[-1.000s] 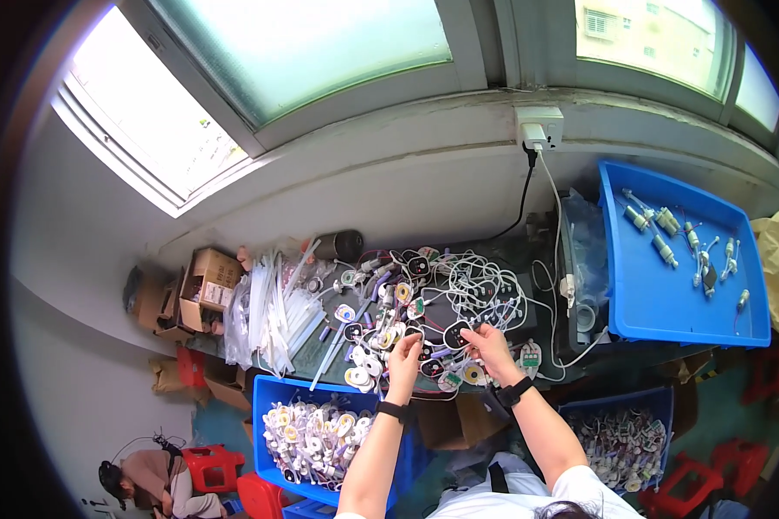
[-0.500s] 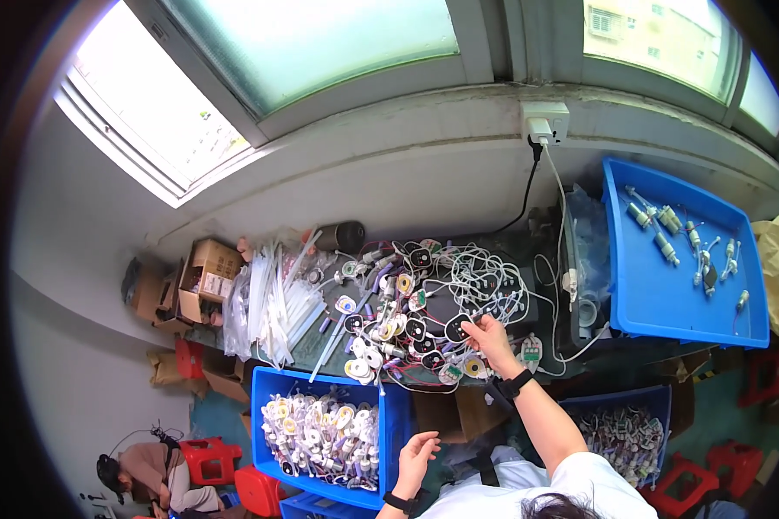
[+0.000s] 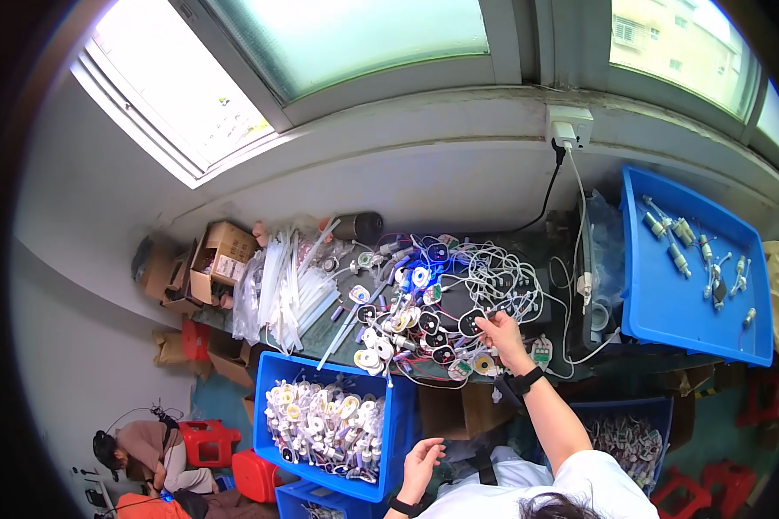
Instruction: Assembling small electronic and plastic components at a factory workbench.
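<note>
2 brown cartons (image 3: 219, 259) beside white bags (image 3: 287, 285)

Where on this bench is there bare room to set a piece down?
Little is bare. The big blue tray on the right has open floor along its near half, with few parts. A dark strip of bench shows beside the right hand. The middle is packed with wired gadgets, and the blue bin by the left hand is full.

place: small assembly workshop | signs: cluttered workbench (image 3: 571, 368), wired parts (image 3: 424, 311), blue parts bins (image 3: 658, 285), cardboard boxes (image 3: 221, 255)
</note>
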`<state>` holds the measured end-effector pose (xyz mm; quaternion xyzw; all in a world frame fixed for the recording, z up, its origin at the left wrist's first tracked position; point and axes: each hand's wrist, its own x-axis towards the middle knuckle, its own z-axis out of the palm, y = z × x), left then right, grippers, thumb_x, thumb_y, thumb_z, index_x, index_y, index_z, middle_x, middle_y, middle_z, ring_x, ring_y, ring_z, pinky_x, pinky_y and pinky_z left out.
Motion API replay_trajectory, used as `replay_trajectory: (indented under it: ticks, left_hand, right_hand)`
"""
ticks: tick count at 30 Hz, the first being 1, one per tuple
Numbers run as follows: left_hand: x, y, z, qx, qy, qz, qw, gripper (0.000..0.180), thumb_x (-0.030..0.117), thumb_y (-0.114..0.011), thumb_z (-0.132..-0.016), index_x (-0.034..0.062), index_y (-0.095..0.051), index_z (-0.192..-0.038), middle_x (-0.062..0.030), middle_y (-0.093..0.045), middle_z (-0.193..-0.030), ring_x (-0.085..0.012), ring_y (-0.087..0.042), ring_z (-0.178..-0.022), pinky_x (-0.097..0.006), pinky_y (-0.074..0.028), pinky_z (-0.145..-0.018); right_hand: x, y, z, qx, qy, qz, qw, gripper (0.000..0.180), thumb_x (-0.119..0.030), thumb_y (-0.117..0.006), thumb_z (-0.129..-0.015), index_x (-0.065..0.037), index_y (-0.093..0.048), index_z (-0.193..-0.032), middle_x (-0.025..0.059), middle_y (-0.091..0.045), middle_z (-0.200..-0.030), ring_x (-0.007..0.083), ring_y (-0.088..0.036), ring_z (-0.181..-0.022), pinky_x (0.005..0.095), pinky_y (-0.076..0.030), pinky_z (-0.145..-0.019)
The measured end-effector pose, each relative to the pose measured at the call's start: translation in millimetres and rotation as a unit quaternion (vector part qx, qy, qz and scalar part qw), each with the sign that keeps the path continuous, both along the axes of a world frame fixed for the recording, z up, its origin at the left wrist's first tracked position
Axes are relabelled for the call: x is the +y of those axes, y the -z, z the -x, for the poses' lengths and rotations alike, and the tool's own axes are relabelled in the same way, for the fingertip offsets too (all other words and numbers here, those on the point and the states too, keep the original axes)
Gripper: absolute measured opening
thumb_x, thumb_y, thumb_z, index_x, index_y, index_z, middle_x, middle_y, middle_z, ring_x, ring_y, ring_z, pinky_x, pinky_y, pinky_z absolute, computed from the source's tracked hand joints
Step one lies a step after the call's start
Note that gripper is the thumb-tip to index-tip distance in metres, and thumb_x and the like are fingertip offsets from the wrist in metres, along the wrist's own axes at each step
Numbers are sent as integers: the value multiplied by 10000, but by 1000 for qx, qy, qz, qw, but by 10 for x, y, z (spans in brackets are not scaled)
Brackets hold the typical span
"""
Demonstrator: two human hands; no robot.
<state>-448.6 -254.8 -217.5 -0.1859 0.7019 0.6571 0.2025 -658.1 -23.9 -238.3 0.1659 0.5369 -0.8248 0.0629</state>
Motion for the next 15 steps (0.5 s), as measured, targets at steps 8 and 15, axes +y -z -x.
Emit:
replay_trajectory:
  ticks: [8, 15]
  left_hand:
    - [-41, -15, -35, -2, -2, 20, 1000, 215, 114, -510, -888, 2, -579, -1057, -78, -628, -920, -118, -590, -786, -220, -460, -659]
    - [-176, -88, 772, 84, -12, -1, 996, 201, 115, -514, -890, 25, -585, -1055, -46, -629, -922, -90, -582, -773, -204, -445, -637]
  right_hand:
    - [-43, 35, 23, 4, 11, -3, 1000, 189, -161, -662, -804, -9, -550, -821, 29, -579, -646, 67, -494, -480, 187, -359, -435]
    - [-22, -15, 15, 10, -1, 8, 1000, 182, -160, -656, -810, -17, -544, -819, 32, -581, -650, 66, -493, -482, 190, -356, -436]
